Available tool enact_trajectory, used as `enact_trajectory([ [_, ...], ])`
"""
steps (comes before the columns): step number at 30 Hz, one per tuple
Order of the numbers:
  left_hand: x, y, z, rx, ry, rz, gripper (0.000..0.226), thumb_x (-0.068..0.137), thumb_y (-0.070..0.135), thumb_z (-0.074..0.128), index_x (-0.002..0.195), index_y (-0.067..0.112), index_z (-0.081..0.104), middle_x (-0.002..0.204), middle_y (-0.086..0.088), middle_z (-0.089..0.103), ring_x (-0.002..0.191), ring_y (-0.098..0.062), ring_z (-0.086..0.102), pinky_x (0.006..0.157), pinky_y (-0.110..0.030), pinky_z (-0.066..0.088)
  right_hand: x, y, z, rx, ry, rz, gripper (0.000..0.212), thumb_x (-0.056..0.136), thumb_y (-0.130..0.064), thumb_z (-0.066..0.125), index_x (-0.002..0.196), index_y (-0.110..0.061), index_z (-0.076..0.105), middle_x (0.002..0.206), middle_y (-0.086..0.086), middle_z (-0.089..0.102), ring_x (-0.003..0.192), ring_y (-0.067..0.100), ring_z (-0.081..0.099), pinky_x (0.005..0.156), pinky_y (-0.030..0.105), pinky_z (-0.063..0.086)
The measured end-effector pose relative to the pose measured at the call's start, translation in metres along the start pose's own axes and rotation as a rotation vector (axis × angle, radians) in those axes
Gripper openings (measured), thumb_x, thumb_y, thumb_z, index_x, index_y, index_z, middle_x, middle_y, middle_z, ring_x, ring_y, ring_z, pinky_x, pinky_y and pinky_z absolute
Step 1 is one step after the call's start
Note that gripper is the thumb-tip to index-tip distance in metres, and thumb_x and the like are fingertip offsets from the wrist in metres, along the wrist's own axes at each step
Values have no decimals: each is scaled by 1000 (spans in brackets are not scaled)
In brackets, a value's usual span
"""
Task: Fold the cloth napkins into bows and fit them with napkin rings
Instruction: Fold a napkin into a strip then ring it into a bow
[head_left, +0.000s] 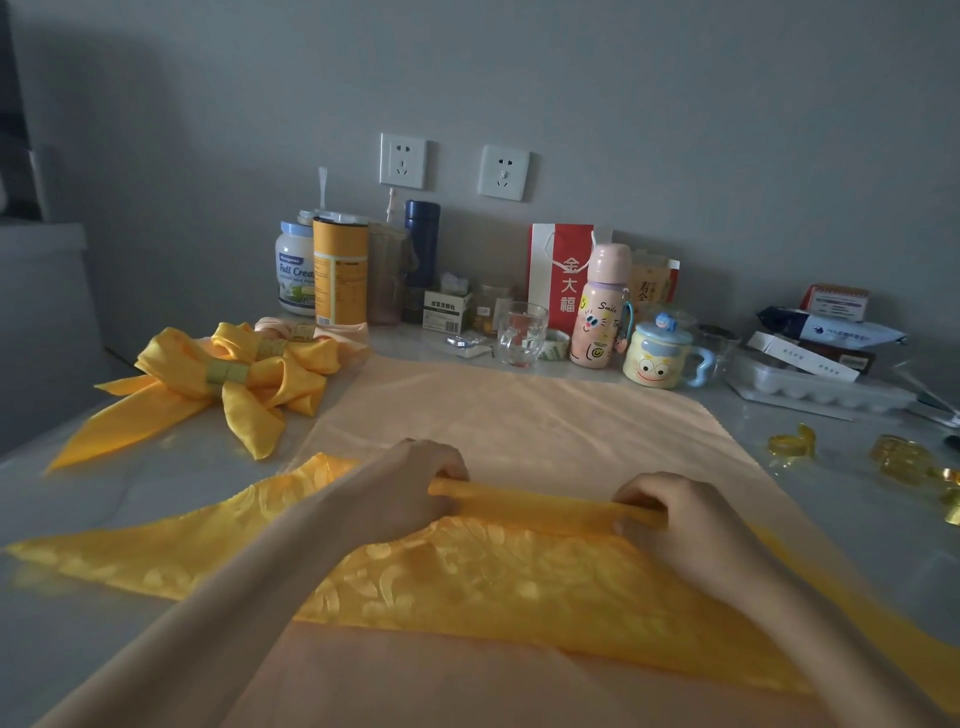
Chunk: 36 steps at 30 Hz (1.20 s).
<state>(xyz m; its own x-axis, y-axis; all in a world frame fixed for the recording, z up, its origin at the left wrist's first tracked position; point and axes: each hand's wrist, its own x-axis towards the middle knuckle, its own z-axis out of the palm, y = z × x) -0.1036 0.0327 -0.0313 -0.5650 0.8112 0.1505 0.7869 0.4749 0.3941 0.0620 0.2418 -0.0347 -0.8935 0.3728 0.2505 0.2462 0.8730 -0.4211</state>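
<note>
A yellow patterned napkin (467, 577) lies spread across a pale peach cloth (519, 415) on the table in front of me. Its far edge is rolled into a narrow fold (535, 501). My left hand (410, 483) pinches the left end of that fold, and my right hand (670, 514) pinches the right end. Finished yellow bows (234, 379) with gold napkin rings lie at the back left, with a peach bow behind them. Loose gold napkin rings (898, 457) are scattered at the right.
Along the wall stand a milk powder jar (295, 275), a yellow canister (340, 270), a dark flask (422, 244), a glass mug (522, 335), a pink bottle (602, 312), a cartoon mug (662, 358) and a red bag (561, 270). Boxes and an egg tray (815, 389) sit at the right.
</note>
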Motion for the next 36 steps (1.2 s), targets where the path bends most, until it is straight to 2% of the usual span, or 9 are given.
enact_trajectory([
  [5,-3,5,11,136,204,87,17,89,18,57,106,21,56,107,10,59,98,-14,56,73,-21,29,-4,-9,-1,-55,70,-32,19,80,-10,65,74,-24,53,77,-11,56,72,3,53,63,20,45],
  [9,-3,11,7,134,100,34,24,88,44,56,103,24,56,107,11,57,101,-11,52,83,-24,34,-7,-15,-3,-158,-6,-75,24,80,-12,62,73,-28,45,82,-12,50,76,1,46,65,17,39],
  [12,-1,17,10,205,88,-23,39,91,56,41,97,24,62,107,8,57,101,-13,51,92,-30,35,-10,-21,-6,-243,-102,-71,3,84,-24,57,81,-23,55,91,-11,51,85,5,49,74,21,43],
  [15,0,20,20,272,144,-17,34,94,50,41,98,22,59,111,6,55,109,-15,48,98,-30,33,-9,-28,-3,-256,-50,-31,36,93,-37,47,63,-18,52,82,-6,52,73,9,53,65,23,41],
  [18,1,21,28,230,152,23,31,98,40,40,125,27,48,134,9,47,131,-13,35,109,-31,21,-4,-35,6,-436,39,-19,46,97,-43,39,56,-21,38,74,-7,45,75,14,53,65,26,35],
  [21,3,25,35,292,27,56,38,102,26,29,139,31,36,151,11,27,144,-9,10,117,-40,2,2,-44,18,-342,67,-112,24,98,-39,39,94,-24,56,108,-6,54,112,13,48,89,23,33],
  [24,2,25,39,343,-20,58,42,103,23,22,144,30,28,155,10,19,145,-9,3,116,-44,-3,3,-51,36,-242,-151,-148,46,102,-38,25,146,-24,26,154,-3,23,142,11,17,111,21,11],
  [32,4,12,38,212,-100,-41,51,102,40,16,150,25,12,158,7,2,145,-10,-2,116,-32,-6,-4,-30,35,-294,-358,-3,95,67,-75,-15,149,-29,-5,157,-9,-11,144,8,-11,116,28,-7],
  [36,5,10,29,23,-152,-21,44,103,32,23,146,30,25,158,8,5,144,-5,-3,116,-29,-7,-7,-6,22,-245,-323,20,75,86,-68,-1,150,-28,5,157,-13,-4,143,2,-7,112,18,-6],
])
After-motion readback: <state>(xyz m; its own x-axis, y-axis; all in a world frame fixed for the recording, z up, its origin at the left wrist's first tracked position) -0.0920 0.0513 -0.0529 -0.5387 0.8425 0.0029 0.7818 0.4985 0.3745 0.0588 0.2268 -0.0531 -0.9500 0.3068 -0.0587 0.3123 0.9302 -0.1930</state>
